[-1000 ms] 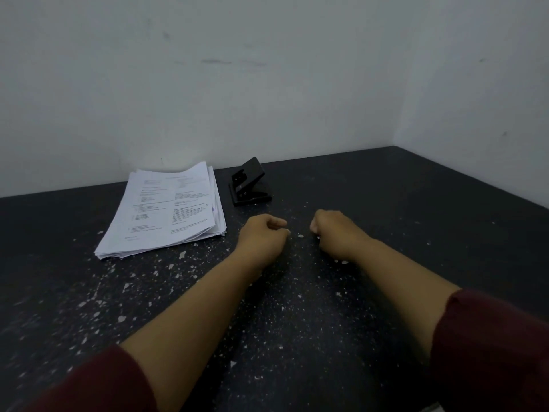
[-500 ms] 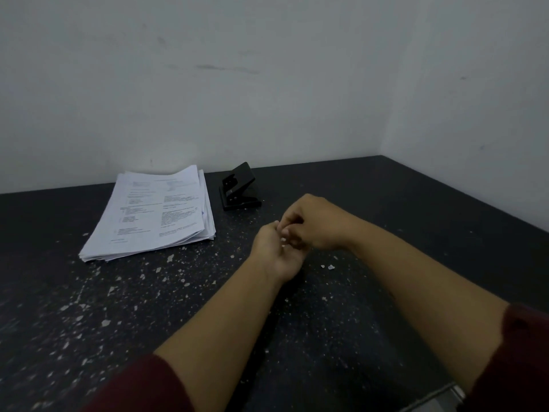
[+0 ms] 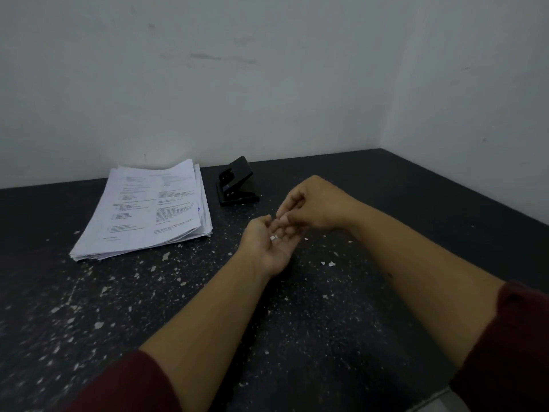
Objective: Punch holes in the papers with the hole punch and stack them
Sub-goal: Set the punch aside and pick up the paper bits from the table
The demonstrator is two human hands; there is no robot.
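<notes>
A stack of printed white papers lies on the dark table at the back left. To its right a black hole punch stands with its lever up. In the middle of the table my left hand is turned palm up, with a few small white paper bits on the palm. My right hand hovers just above its fingertips, thumb and forefinger pinched together. Neither hand touches the papers or the punch.
The dark table is speckled with small white flecks and paper bits. White walls meet in a corner at the back right. The table's near edge shows at the bottom right.
Both hands were fists resting apart on the table. They came together, and my left hand has turned palm up with my right hand pinching above it.
</notes>
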